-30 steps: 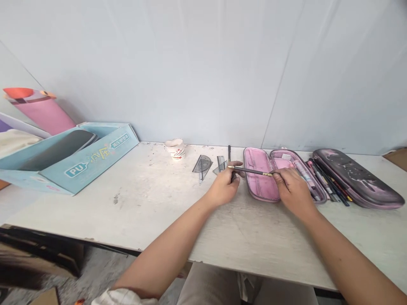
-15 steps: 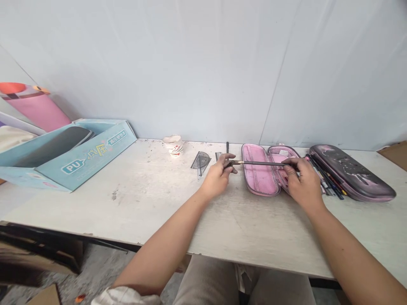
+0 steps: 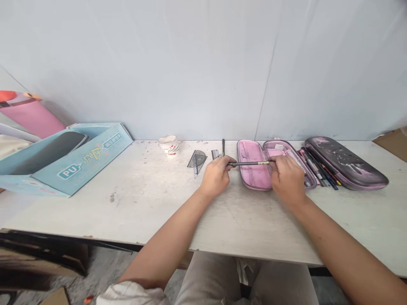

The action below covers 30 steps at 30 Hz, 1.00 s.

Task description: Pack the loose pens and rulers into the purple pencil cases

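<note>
A slim dark paintbrush with a gold ferrule is held level between my two hands, above the open pink pencil case. My left hand is closed around the handle end. At the ferrule end, my right hand pinches the brush, and its fingers hide the bristles. Beyond my left hand lie a clear ruler and a thin black stick-like item. To the right of the open case, several pens and pencils lie beside a closed black-and-pink pencil case.
A white paper cup stands near the wall, with a protractor and clear rulers right of it. On the left sits a light blue box holding a dark grey object. A brown cardboard piece is at the far right.
The paintbrush has been turned end for end: its ferrule was by my left hand and is now by my right. My right hand has come closer to the left. The view has shifted slightly.
</note>
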Each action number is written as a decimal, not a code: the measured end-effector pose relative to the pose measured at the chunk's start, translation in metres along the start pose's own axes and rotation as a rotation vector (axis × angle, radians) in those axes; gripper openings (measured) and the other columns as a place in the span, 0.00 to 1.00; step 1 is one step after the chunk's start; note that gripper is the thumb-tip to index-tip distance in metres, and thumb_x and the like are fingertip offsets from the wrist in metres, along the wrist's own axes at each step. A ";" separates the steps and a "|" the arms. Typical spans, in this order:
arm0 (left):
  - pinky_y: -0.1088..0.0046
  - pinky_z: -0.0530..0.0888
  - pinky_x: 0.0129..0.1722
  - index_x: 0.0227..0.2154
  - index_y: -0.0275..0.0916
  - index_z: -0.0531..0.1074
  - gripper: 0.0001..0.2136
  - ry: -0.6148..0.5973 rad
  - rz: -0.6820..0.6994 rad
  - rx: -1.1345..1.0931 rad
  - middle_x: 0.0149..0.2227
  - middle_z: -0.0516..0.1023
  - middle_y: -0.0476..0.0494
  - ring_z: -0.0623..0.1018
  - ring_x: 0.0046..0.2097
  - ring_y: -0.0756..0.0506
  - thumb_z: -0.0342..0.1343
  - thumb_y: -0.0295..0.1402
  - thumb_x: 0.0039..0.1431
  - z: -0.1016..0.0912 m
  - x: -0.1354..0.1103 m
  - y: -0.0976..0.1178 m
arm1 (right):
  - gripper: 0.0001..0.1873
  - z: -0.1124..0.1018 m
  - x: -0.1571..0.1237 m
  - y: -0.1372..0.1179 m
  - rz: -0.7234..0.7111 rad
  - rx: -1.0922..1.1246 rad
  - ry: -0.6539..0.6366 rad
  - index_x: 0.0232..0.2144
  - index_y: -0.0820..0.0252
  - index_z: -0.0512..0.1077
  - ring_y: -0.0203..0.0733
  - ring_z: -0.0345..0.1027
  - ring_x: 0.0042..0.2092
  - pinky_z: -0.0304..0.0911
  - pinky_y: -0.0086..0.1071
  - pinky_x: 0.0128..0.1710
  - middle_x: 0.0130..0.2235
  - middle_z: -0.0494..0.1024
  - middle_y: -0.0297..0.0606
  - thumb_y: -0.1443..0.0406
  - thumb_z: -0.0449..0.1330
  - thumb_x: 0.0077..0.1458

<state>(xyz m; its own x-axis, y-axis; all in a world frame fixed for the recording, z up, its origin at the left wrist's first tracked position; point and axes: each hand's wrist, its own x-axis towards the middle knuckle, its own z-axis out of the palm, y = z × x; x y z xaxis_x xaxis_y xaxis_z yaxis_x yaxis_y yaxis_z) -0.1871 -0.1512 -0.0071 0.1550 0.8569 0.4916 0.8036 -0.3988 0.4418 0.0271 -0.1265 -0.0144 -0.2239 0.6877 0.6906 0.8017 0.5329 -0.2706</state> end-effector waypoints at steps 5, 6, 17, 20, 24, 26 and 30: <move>0.68 0.69 0.42 0.38 0.38 0.69 0.12 0.037 0.079 0.084 0.37 0.75 0.43 0.72 0.41 0.46 0.42 0.23 0.56 0.003 0.010 0.000 | 0.19 -0.004 -0.002 -0.005 -0.049 -0.073 -0.077 0.30 0.61 0.69 0.43 0.64 0.36 0.53 0.33 0.36 0.30 0.74 0.42 0.63 0.41 0.61; 0.66 0.68 0.44 0.39 0.38 0.69 0.12 0.021 0.107 0.100 0.38 0.75 0.43 0.72 0.42 0.45 0.42 0.23 0.56 0.004 0.014 0.002 | 0.19 -0.005 -0.002 -0.005 -0.068 -0.081 -0.112 0.31 0.61 0.70 0.43 0.65 0.36 0.53 0.32 0.36 0.30 0.75 0.42 0.61 0.41 0.61; 0.60 0.60 0.57 0.49 0.40 0.64 0.15 -0.029 0.188 0.134 0.55 0.65 0.41 0.62 0.57 0.44 0.45 0.29 0.59 0.028 0.047 0.027 | 0.17 -0.009 0.008 0.032 0.310 -0.343 -0.192 0.44 0.64 0.66 0.48 0.68 0.39 0.53 0.34 0.32 0.37 0.76 0.48 0.63 0.43 0.60; 0.60 0.63 0.54 0.46 0.38 0.66 0.13 -0.007 0.018 0.148 0.51 0.68 0.40 0.66 0.54 0.43 0.46 0.29 0.58 0.019 0.043 0.000 | 0.16 -0.006 0.005 0.039 0.338 -0.429 -0.251 0.41 0.67 0.67 0.49 0.68 0.39 0.54 0.34 0.32 0.36 0.76 0.49 0.64 0.44 0.58; 0.62 0.64 0.53 0.44 0.37 0.66 0.12 -0.013 -0.134 0.214 0.48 0.69 0.40 0.67 0.52 0.42 0.45 0.29 0.57 -0.002 0.030 -0.036 | 0.17 -0.003 0.002 0.035 0.264 -0.498 -0.206 0.39 0.67 0.69 0.51 0.65 0.43 0.54 0.37 0.39 0.39 0.73 0.51 0.62 0.46 0.57; 0.62 0.64 0.53 0.44 0.37 0.66 0.13 -0.041 -0.142 0.246 0.49 0.69 0.40 0.67 0.52 0.42 0.45 0.29 0.57 -0.009 0.021 -0.048 | 0.17 -0.001 0.006 0.022 0.197 -0.477 -0.211 0.39 0.66 0.70 0.51 0.63 0.44 0.54 0.39 0.40 0.40 0.72 0.50 0.62 0.46 0.57; 0.62 0.64 0.52 0.47 0.36 0.64 0.14 -0.122 -0.138 0.313 0.51 0.68 0.39 0.66 0.52 0.42 0.45 0.30 0.58 -0.007 0.007 -0.057 | 0.17 0.013 0.029 -0.026 -0.002 -0.377 -0.323 0.38 0.63 0.71 0.49 0.60 0.45 0.52 0.38 0.42 0.41 0.71 0.48 0.62 0.44 0.58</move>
<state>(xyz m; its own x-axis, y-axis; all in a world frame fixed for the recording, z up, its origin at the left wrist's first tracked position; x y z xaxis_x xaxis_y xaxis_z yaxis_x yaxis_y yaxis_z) -0.2359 -0.1242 -0.0240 0.0844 0.9359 0.3420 0.9559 -0.1730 0.2374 -0.0074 -0.1141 0.0038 -0.3381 0.8364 0.4313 0.9324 0.3600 0.0327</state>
